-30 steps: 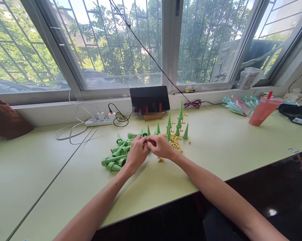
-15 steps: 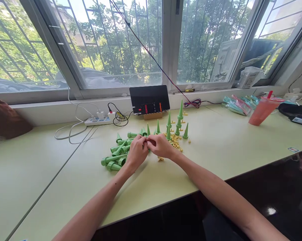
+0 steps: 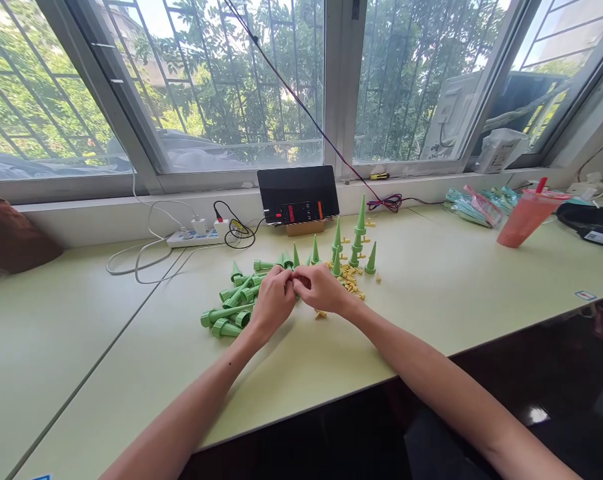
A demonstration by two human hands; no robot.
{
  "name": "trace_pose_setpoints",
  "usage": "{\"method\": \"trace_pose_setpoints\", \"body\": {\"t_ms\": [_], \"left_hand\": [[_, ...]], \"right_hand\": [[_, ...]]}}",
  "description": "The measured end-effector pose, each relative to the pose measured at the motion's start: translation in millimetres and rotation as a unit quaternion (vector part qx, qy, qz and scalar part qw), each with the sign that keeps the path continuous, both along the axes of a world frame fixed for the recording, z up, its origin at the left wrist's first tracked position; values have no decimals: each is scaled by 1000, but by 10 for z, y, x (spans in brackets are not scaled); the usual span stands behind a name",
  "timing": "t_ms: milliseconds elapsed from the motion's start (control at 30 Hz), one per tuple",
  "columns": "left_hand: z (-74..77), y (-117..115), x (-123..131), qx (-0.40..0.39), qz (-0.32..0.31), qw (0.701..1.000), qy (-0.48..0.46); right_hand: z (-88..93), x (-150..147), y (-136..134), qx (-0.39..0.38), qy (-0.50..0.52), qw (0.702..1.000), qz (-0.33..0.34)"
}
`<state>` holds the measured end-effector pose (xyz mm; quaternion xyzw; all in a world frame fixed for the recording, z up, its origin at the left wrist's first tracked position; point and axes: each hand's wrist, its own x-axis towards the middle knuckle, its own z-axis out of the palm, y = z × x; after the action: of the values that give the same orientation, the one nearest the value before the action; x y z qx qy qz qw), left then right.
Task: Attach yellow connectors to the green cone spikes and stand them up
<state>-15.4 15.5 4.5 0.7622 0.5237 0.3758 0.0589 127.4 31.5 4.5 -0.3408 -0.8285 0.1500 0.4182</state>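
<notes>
My left hand (image 3: 273,298) and my right hand (image 3: 320,288) meet over the table, fingers closed and fingertips together. A green watering spike (image 3: 296,256) shows its pointed tip just above the fingers, and a bit of green appears below them; my left hand seems closed around it. Whatever my right fingertips pinch is hidden. Left of my hands lies a pile of green watering spikes (image 3: 226,313). Small yellow valve pieces (image 3: 351,283) are heaped to the right. Behind them stand green spikes with yellow valves, including a tall stack (image 3: 356,243) and a single upright spike (image 3: 371,259).
A dark tablet (image 3: 299,190) with a phone before it leans near the window. A power strip (image 3: 194,237) with cables sits at back left. On the right are a red drink cup (image 3: 529,217), plastic packets (image 3: 469,207) and a black strap-like item (image 3: 589,223).
My hands stay together in almost the same place, with only slight finger movement. The whole view has shifted a little; the spikes and yellow pieces lie as before.
</notes>
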Motion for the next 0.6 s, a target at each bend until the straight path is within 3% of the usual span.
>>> {"method": "trace_pose_setpoints", "body": {"t_ms": [600], "left_hand": [[19,-3,9,13,6,999,-32]], "right_hand": [[22,-1,-10,-26,31,999,7]]}}
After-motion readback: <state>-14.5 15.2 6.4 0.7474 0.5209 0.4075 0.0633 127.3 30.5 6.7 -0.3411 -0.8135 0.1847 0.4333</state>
